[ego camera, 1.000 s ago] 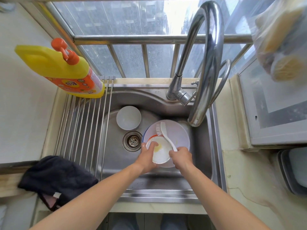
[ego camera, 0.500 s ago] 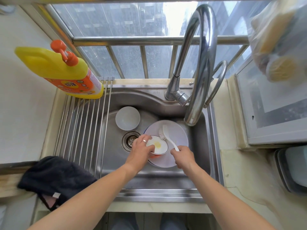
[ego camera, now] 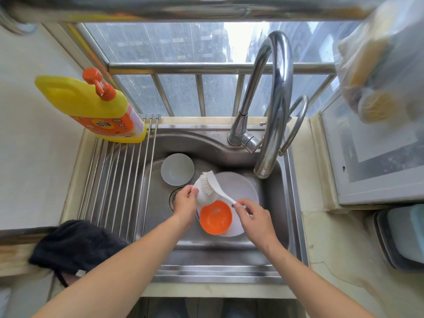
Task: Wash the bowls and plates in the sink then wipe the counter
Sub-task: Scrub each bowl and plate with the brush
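— What's the setting?

— A narrow kitchen corner: a stainless steel sink (ego camera: 270, 216) set in a pale stone counter (ego camera: 328, 255), under a window (ego camera: 174, 44) with a metal railing (ego camera: 206, 68). A roll-up rack of steel rods (ego camera: 119, 182) covers the sink's left part, with a yellow detergent bottle (ego camera: 91, 106) at its far end and a dark cloth (ego camera: 75, 244) draped at its near end. The curved faucet (ego camera: 275, 104) arches over the basin.

— And the dishes?

— In the basin, a grey-white bowl (ego camera: 177, 169) sits beyond the drain; a white plate (ego camera: 241, 187) lies to its right with an orange bowl (ego camera: 215, 218) resting on its near edge.

— The hands?

— The left hand (ego camera: 184, 204) pinches a small white bowl (ego camera: 203, 196), tilted up on edge above the orange one. The right hand (ego camera: 254, 218) pinches the handle of a white dish brush (ego camera: 210, 183), bristles against that white bowl.

— Top right?

— Blurred; possibly a plastic bag (ego camera: 380, 65) holding yellow sponges.
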